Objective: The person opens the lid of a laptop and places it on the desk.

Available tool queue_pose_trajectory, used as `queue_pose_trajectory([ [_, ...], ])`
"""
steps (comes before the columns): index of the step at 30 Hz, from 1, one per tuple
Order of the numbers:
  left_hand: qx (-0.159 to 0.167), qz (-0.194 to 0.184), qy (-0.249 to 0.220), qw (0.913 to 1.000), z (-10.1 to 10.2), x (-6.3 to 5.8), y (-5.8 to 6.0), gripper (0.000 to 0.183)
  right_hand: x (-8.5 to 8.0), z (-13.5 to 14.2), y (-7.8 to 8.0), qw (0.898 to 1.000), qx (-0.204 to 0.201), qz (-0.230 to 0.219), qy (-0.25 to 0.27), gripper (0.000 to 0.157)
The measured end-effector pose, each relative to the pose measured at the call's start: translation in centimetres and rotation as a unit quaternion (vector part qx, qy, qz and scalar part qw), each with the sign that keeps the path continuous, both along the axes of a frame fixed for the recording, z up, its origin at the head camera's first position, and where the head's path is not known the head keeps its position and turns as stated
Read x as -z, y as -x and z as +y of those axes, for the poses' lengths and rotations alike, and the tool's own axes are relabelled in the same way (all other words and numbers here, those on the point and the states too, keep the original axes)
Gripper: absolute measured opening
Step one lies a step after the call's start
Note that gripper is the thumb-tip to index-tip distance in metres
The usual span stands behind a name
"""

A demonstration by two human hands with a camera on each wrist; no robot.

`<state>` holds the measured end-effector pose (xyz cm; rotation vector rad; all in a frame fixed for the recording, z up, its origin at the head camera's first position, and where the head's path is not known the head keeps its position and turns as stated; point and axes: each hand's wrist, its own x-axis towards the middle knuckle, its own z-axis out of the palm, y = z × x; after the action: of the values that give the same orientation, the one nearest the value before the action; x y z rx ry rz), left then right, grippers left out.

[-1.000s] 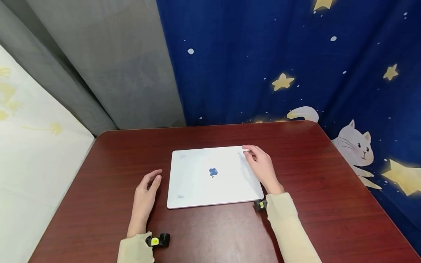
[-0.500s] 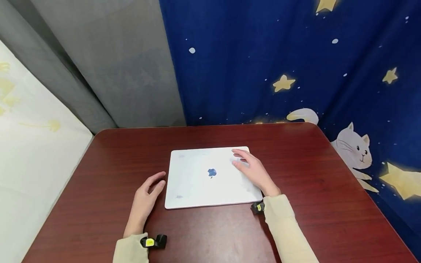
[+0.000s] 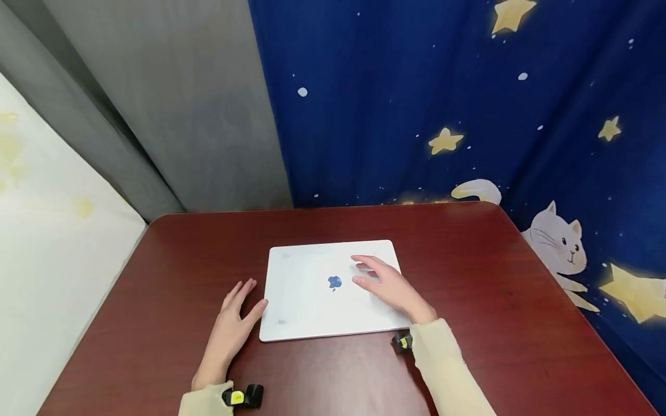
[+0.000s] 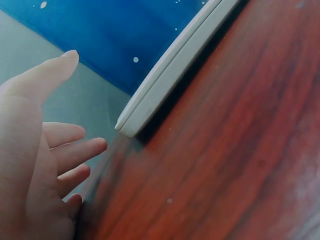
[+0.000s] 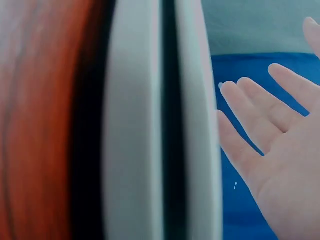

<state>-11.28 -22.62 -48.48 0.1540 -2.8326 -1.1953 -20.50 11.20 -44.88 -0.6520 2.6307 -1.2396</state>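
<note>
Right now I see the silver Apple laptop point(image 3: 307, 294) lying flat near the middle of the dark red wood-grain worktop point(image 3: 478, 277), its lid facing up and the blue logo point(image 3: 335, 282) in the centre. Close up, I get a dark strip between lid and base along the near side.

The person's left hand point(image 3: 227, 331) is just beside the laptop's left edge, fingers point(image 4: 80, 156) apart and holding nothing, thumb point(image 4: 52, 72) pointing toward that edge; I cannot tell whether it touches. The right hand point(image 3: 393, 287) is over the right part of the lid, its fingers point(image 5: 250, 115) loosely spread and gripping nothing; whether the tips meet the lid I cannot tell.

I have cream sleeves point(image 3: 448, 370) on both arms and a black wrist camera point(image 3: 253, 396) at each cuff. On the far side hang a grey curtain point(image 3: 208, 115) to the left and a blue star-and-cat curtain point(image 3: 364, 115) to the right; a white cloth point(image 3: 52, 271) with yellow prints borders the left.
</note>
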Motion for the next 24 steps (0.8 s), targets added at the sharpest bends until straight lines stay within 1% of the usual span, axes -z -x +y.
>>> queue_pose_trajectory([
  [2,0.003,-0.016,0.006,0.9998,0.0,0.2,-0.3,0.072,0.2,-0.2,-0.4,1.000,-0.008,-0.005,-0.016,0.056],
  [4,0.008,-0.020,0.016,0.9997,0.1,0.4,-0.4,0.073,0.3,-0.5,-0.7,0.999,-0.017,-0.009,-0.027,0.056],
  [11,0.043,0.013,0.046,0.9979,0.2,0.4,-0.3,0.072,0.1,-1.2,-1.1,0.996,-0.032,-0.005,-0.080,0.063],
  [17,0.064,0.031,0.056,0.9959,0.4,0.2,-0.2,0.075,-0.1,-1.7,-1.3,0.995,-0.037,-0.001,-0.097,0.063],
  [24,0.106,0.058,0.103,0.9874,0.7,0.3,-0.1,0.088,-0.2,-2.2,-1.3,0.990,-0.069,0.004,-0.120,0.071],
])
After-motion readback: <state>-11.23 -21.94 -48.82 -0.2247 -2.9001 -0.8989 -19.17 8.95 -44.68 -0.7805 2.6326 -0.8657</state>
